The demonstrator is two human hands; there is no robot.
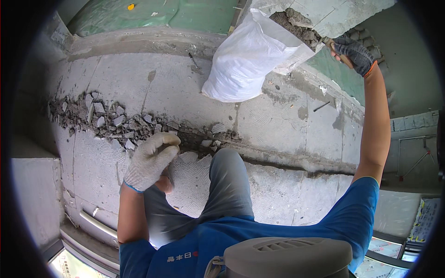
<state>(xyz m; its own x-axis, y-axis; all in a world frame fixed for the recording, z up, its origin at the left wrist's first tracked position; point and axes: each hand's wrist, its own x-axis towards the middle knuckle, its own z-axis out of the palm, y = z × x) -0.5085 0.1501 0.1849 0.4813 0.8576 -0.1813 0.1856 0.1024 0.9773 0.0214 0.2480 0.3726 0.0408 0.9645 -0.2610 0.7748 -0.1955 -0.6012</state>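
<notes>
My left hand (153,161), in a pale knit glove, is loosely closed with no object visible in it, above the rubble trench near my bent knee. At the upper right my right hand (352,55), in a dark grey glove with an orange cuff, grips a wooden handle (344,59); the tool's head is hard to make out. It is beside broken mortar rubble (301,28) under a pale concrete slab (333,11). A full white woven sack (241,60) sits left of that rubble, in front of me.
A trench of broken chunks (102,116) crosses the scored concrete floor (273,185). Green sheeting (130,16) lies beyond a raised edge. A dark rod (321,106) lies at right, a white pipe (97,222) at lower left. Dull walls (34,199) border both sides.
</notes>
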